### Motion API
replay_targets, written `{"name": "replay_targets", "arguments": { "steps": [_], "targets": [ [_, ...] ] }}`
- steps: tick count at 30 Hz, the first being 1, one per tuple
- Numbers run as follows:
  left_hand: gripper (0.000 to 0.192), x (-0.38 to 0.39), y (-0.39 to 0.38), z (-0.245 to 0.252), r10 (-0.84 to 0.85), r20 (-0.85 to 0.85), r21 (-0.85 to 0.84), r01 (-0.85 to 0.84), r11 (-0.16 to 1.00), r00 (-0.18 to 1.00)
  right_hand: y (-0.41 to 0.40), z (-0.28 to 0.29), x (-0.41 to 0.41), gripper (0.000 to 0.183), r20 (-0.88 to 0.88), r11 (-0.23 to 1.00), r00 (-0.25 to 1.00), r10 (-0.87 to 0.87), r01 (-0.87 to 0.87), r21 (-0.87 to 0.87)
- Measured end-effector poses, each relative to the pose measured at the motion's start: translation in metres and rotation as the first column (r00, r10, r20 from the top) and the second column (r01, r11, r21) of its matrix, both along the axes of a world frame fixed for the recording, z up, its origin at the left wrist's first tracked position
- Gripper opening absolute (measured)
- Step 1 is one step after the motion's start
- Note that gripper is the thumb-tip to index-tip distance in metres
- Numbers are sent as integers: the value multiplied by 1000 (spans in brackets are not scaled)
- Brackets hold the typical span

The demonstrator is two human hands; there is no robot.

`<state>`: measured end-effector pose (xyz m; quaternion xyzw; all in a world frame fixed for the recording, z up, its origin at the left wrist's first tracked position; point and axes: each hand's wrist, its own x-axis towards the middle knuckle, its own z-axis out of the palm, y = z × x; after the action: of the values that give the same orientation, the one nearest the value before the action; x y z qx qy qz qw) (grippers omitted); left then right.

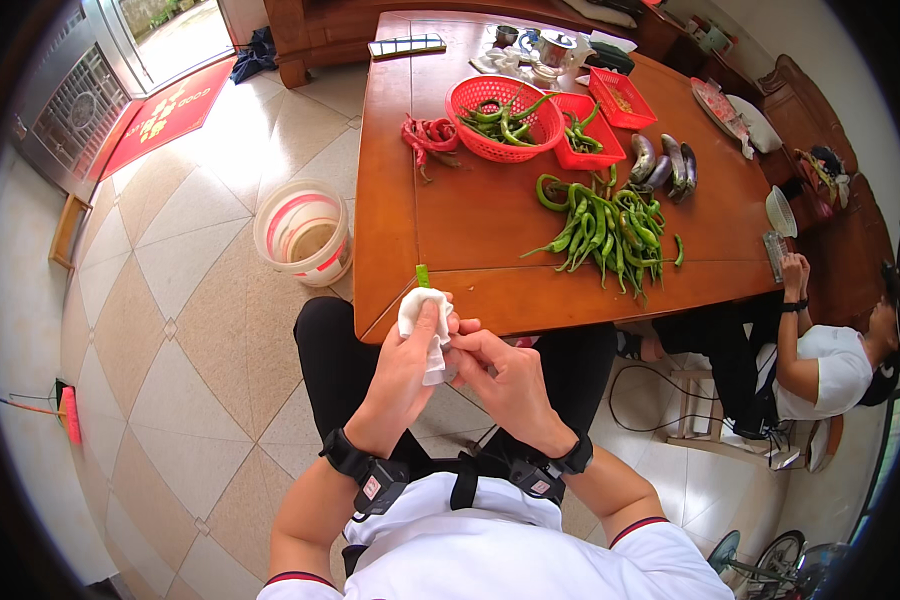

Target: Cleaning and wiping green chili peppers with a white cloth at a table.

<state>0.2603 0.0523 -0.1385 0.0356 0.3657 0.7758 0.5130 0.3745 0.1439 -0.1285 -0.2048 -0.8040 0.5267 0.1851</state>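
My left hand (399, 367) grips a crumpled white cloth or tissue (424, 309), its thumb pressed on top. Just beyond the cloth shows a short green piece (422, 276), apparently of a chilli pepper; whether it is inside the cloth or lies on the table I cannot tell. My right hand (506, 375) meets the left at the cloth's right side, thumb and fingers pinched together. Whatever is between those fingertips is hidden. Both hands are over my lap, at the near edge of the brown wooden table (487, 240).
Green chillies (607, 232) lie heaped beside several eggplants (664, 165). Red chillies (429, 139) lie left of a round red basket (504, 124) holding chillies. A white bucket (302, 232) stands on the floor at left. At right sits another person (817, 367), with cables below.
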Motion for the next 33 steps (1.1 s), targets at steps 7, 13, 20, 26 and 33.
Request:
{"name": "replay_targets", "arguments": {
  "steps": [7,13,20,26,33],
  "targets": [
    [37,-3,8,0,31,117,39,-35,999,993,3,7,10,16,15,996,999,45,-46,78],
    [38,-30,15,-9,123,59,82,-128,988,991,11,22,22,17,59,993,991,121,-121,-5],
    [40,-55,23,-24,215,19,22,-215,976,976,74,63,24,19,-100,964,982,-157,131,-230],
    [40,-55,24,-30,191,-11,67,-190,980,981,197,59,-31,20,-306,944,907,-289,324,67],
    [37,-50,26,-27,182,-52,38,-180,983,982,297,23,-76,28,-261,744,880,-397,475,470]
  ]
}}
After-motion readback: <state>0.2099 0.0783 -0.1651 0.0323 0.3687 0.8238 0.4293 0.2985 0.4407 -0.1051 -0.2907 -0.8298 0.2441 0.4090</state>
